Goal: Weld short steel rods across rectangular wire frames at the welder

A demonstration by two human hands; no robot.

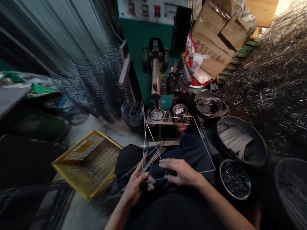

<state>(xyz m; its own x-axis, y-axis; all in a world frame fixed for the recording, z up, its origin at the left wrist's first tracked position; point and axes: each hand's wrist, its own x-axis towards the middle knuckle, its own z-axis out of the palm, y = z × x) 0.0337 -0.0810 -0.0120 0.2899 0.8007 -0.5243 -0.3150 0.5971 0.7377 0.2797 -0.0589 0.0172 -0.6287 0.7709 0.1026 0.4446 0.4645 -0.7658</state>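
Note:
A bent metal wire frame [203, 142] spans my lap, its far corners reaching the machine's base. My left hand [137, 182] is closed around its left side, thumb on the wire. With bent fingers, my right hand [181, 172] grips a slanting wire of the frame near its middle; the fingertips partly hide the contact. A bundle of thin straight wire rods [157, 155] lies over my lap beside the left hand. Whether that hand also holds some of these rods, I cannot tell.
A green machine [134, 41] with a metal arm [155, 76] stands ahead. A yellow crate [83, 188] sits left. At right are a basin of wire pieces [257, 150], a bowl of small metal parts [235, 191] and a large wire heap [271, 80]. Cardboard boxes [211, 48] stand behind.

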